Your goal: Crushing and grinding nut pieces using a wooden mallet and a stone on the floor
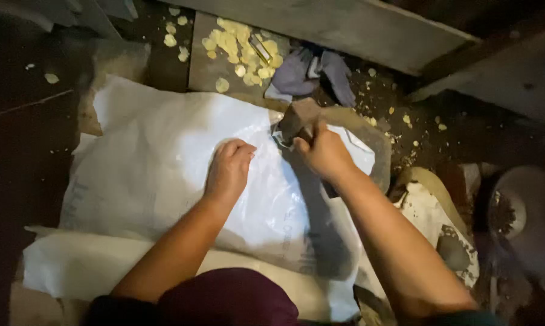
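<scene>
Head camera is showing me a dim floor scene, and I am watching both hands working over a large white woven sack [164, 157] spread flat below me. My left hand [227, 169] is resting knuckles-up on the sack, its fingers curled under and pressed together, holding nothing that I can make out. My right hand [324, 151] is closing around a dark, flat, wedge-shaped tool [296, 121] — its fingers are wrapped tight on the lower end, and the broad end is pointing away from me, just past the sack's far edge.

What I am judging as risky: the two hands are sitting near each other, so a slip of the tool could catch the left knuckles. The slick sack could also slide or bunch under the pressing hand, and the poor light is hiding the tool's edge from me.

As for packaging, the sack is carrying faint grey print along its left side and lower middle, too washed out to describe further. A second pale sack [103, 265] is lying under it, nearer me. Yellow chips [239, 48] are lying scattered on a board beyond, beside a crumpled grey-purple cloth [312, 72].
</scene>
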